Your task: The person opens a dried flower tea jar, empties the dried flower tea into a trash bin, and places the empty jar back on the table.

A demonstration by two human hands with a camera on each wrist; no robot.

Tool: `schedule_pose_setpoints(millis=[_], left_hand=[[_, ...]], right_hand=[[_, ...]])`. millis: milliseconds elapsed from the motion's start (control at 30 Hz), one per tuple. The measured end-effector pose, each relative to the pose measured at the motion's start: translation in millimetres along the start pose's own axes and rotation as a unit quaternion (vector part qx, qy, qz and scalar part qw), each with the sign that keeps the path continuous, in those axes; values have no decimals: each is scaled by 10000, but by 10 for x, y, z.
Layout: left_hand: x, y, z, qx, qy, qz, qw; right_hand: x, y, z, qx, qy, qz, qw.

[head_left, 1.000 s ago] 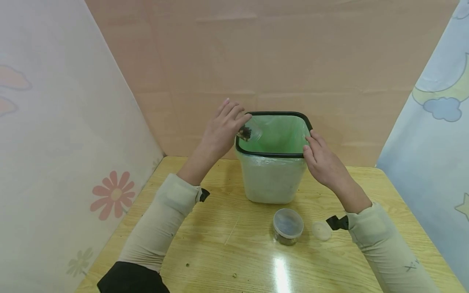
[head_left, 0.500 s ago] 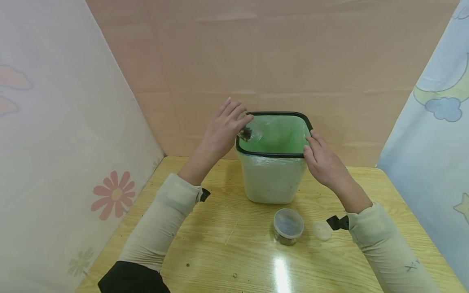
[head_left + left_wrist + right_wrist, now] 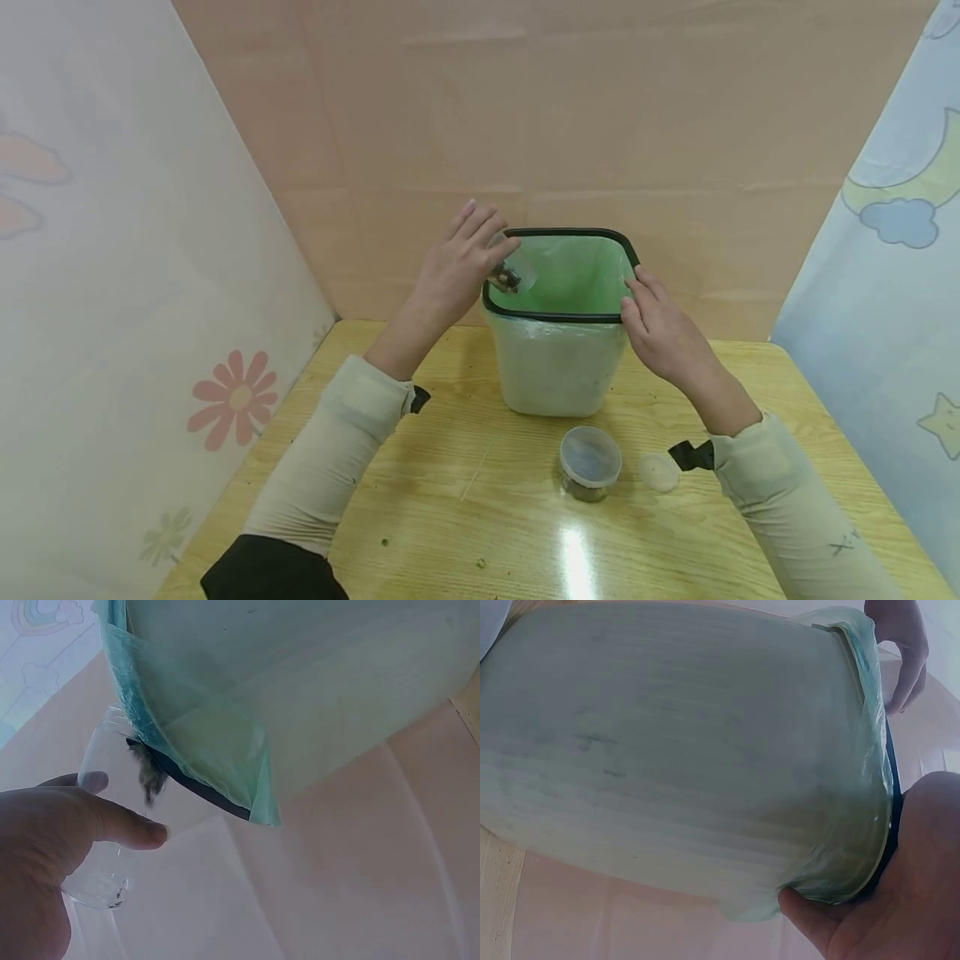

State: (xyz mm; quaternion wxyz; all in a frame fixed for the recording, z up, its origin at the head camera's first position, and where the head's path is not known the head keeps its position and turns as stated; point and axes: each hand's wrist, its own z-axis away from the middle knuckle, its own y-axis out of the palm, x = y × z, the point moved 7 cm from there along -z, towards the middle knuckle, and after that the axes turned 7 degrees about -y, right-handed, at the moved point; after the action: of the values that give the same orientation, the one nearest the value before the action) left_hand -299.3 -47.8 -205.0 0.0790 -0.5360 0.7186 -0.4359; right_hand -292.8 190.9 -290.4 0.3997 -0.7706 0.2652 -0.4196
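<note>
The left hand (image 3: 453, 271) grasps a clear jar (image 3: 120, 789), tipped with its mouth over the left side of the black-rimmed bin (image 3: 558, 318); a dark clump (image 3: 506, 277) sits inside the jar. A thin pale strip (image 3: 476, 473) lies on the surface (image 3: 420, 517). The bin stands upright, lined with a green bag (image 3: 573, 271). In front of it is a lidded tub (image 3: 590, 460), then a pale disc (image 3: 659, 472). The right hand (image 3: 667, 337) grips the bin's right edge.
</note>
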Motion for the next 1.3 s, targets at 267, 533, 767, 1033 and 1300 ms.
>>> schedule_pose_setpoints(millis=[267,533,767,1033,1300], left_hand=[[-19,-16,5,-60,11,-31,10000],[-23,-8,11,-6,45,-75,10000],[-33,-8,4,-2,114,-68,9999],[-58,-5,2,55,181,-207,9996],[-74,1,-4,89,214,-215,9995]], right_hand=[[0,6,2,-22,-7,16,10000],[-7,8,3,10,21,30,10000],[-8,3,4,-26,11,37,10000],[-6,-1,10,-53,-12,29,10000],[-14,-2,17,-42,2,23,10000]])
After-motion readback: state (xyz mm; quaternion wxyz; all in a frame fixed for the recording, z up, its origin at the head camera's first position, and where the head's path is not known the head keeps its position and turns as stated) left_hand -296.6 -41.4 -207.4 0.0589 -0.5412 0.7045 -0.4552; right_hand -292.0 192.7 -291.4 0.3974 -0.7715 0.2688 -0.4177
